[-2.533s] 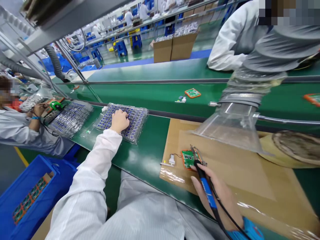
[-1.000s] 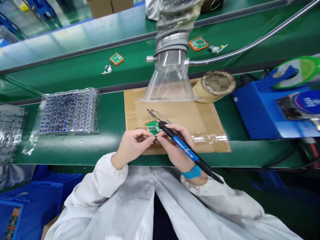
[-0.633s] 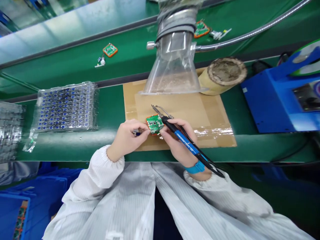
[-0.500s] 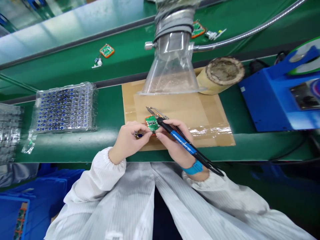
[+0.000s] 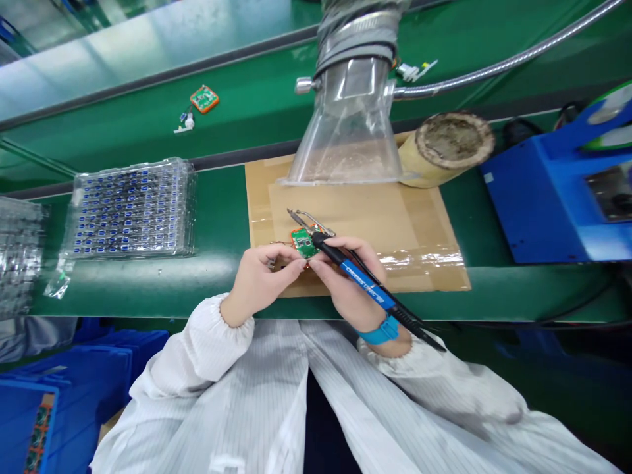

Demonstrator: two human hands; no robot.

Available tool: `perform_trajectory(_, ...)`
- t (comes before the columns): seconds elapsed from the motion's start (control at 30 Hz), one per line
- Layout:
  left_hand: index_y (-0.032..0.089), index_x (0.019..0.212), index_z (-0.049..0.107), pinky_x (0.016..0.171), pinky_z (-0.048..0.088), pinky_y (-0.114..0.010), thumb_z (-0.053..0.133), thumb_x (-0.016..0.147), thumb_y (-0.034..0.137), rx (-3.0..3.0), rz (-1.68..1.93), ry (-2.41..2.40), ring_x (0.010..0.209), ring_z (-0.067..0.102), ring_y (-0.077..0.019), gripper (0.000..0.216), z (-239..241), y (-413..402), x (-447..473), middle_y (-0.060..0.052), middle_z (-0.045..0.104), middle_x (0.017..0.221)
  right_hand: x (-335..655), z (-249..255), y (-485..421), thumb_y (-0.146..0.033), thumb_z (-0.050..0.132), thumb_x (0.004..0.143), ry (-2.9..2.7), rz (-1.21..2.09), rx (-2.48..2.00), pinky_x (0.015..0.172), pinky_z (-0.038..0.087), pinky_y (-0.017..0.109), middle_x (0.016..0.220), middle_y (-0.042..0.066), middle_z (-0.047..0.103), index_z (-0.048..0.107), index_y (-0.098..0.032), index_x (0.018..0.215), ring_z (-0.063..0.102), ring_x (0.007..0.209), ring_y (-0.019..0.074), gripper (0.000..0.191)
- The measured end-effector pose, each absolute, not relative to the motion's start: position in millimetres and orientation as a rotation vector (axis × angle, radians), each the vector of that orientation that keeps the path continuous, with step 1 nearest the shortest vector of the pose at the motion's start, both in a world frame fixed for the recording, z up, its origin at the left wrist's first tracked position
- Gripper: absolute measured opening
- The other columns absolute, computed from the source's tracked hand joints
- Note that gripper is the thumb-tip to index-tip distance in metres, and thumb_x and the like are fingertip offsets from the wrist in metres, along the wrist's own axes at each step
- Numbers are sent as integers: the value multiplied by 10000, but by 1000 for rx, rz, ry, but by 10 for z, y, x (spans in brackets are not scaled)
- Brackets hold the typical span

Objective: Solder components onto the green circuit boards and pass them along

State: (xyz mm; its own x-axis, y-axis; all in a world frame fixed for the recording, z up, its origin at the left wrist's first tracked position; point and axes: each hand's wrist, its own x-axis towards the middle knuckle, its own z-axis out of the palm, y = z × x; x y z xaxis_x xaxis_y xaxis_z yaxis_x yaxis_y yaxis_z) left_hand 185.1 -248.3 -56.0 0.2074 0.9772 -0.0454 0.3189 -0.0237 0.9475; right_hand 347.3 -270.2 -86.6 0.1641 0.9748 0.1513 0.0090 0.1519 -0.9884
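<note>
A small green circuit board (image 5: 304, 243) with an orange edge is held just above the cardboard, between the fingertips of both hands. My left hand (image 5: 264, 280) is closed, its thumb and forefinger pinching at the board's lower left edge; thin wires and a small part there are mostly hidden by the fingers. My right hand (image 5: 353, 293) is closed around a blue and black soldering iron (image 5: 363, 283), and its thumb and fingertips also meet the board's lower right side. The iron's metal tip points up and left, over the board's top edge.
A cardboard sheet (image 5: 424, 230) lies on the green bench. Above it hangs a clear fume hood (image 5: 348, 151), beside a tan cylinder (image 5: 409, 161) and a blue machine (image 5: 523, 197). Clear trays of parts (image 5: 133, 207) stand left. Another board (image 5: 204, 99) lies on the ledge behind.
The camera view has shifted slightly, so most of the bench appears further right. Both hands keep their grips, and the board has turned a little between the fingers.
</note>
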Motion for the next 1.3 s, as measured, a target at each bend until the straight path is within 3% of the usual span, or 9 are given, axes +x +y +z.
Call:
perform_trajectory(0.37, 193, 657, 659, 904, 469, -367, 690, 824, 113, 2010, 677, 1417, 891, 635, -187, 188, -841, -2141, 1630, -19, 737, 831, 3769, -1108, -2774, -285, 800, 853, -1242, 681, -1287, 849, 611, 346, 993, 35, 752, 674, -257, 1094, 745, 872, 184, 273)
perform_trajectory(0.47, 192, 656, 656, 872, 459, -360, 680, 832, 124, 1981, 629, 1467, 875, 600, -182, 190, -864, -2126, 1643, -20, 702, 829, 3868, -1145, -2828, -325, 778, 866, -1298, 589, -1351, 870, 613, 401, 1040, 61, 759, 709, -248, 1092, 749, 943, 228, 249)
perform_trajectory(0.67, 187, 645, 663, 858, 431, -369, 691, 815, 122, 1951, 532, 1516, 903, 582, -192, 184, -855, -2115, 1703, -25, 680, 843, 3926, -1264, -2885, -387, 702, 901, -1230, 520, -1330, 614, 564, 344, 825, 33, 702, 698, -220, 966, 668, 619, 174, 179)
perform_trajectory(0.97, 187, 612, 665, 834, 431, -372, 687, 811, 138, 1942, 391, 1531, 869, 558, -190, 206, -816, -2024, 1721, -26, 655, 815, 3917, -1209, -2891, -252, 722, 860, -1438, 562, -1310, 705, 589, 344, 903, 37, 740, 705, -239, 983, 721, 792, 204, 125)
perform_trajectory(1.3, 190, 621, 659, 805, 415, -362, 689, 799, 121, 1973, 421, 1544, 856, 551, -194, 193, -841, -2041, 1730, -25, 655, 807, 3847, -1138, -2859, -272, 715, 848, -1497, 495, -1331, 648, 579, 327, 846, 27, 743, 702, -238, 935, 712, 725, 191, 94)
